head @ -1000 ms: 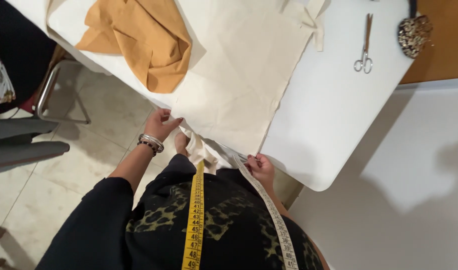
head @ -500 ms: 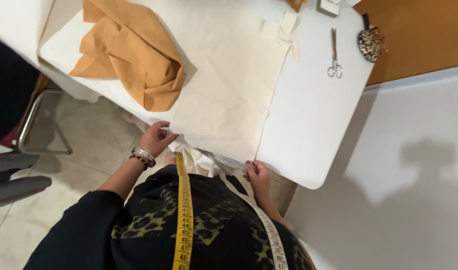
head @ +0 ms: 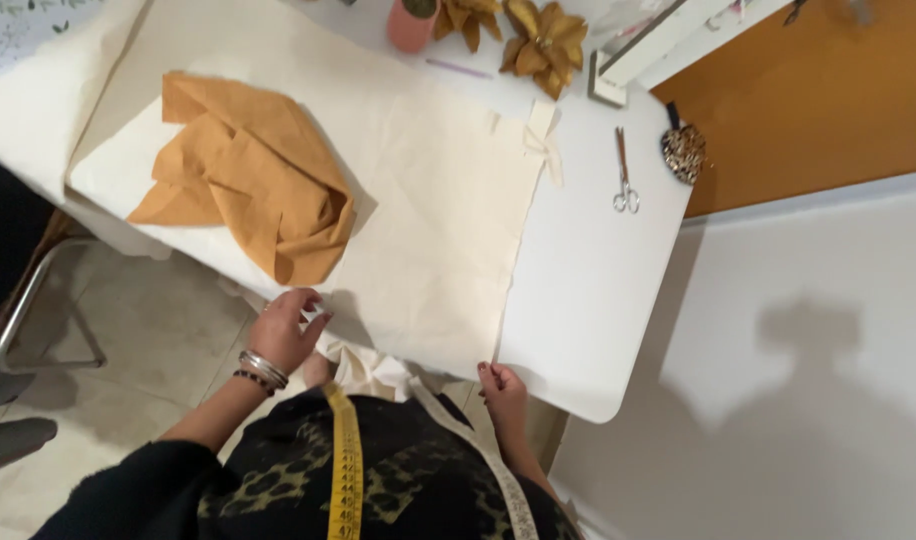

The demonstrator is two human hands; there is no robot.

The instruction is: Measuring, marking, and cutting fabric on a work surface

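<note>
A large cream cloth [head: 418, 200] lies spread over a white table [head: 598, 290]. My left hand [head: 283, 330] pinches its near edge at the left, close to a crumpled mustard-orange cloth [head: 243, 180] lying on top. My right hand [head: 503, 385] holds the cream cloth's near right corner at the table's front edge. A yellow measuring tape [head: 346, 465] hangs round my neck over a dark leopard-print top.
Scissors [head: 624, 175] lie at the table's far right beside a leopard-patterned round object [head: 683, 150]. Golden fabric flowers [head: 543, 40] and a pink cup [head: 413, 22] stand at the back. A metal chair frame [head: 38, 310] is at the left, a white wall at the right.
The view has tilted up, showing more of the table's far end. Both hands have slid apart along the cream cloth's near edge, the right one to the corner.
</note>
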